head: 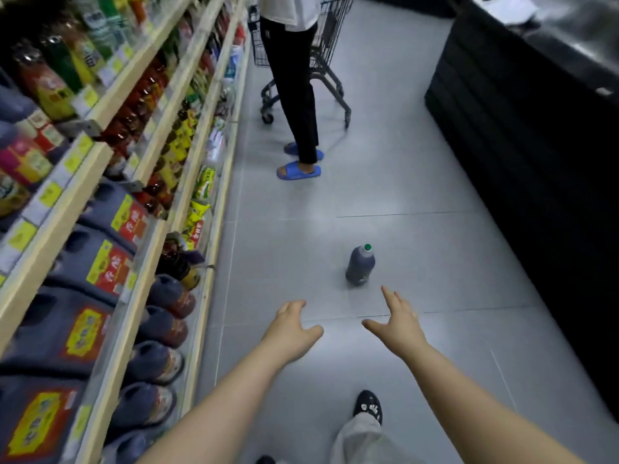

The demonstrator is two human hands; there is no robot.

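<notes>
We reach both arms out, left hand (292, 329) and right hand (398, 321) spread wide, holding nothing; the dark bottle (360, 265) stands upright on the floor (435, 262) just beyond our right fingertips (386, 291).

Glossy plastic bottle (360, 266) stands on smooth, slightly shiny floor tiles (435, 262).

Long wooden shelves (67, 226) run down the left side — packed with big dark jugs (100, 202) with red and yellow labels. Ahead, a person in black trousers (294, 78) and blue slippers (298, 170) stands by a shopping cart (331, 45). A black counter (519, 128) stands on the right.
</notes>
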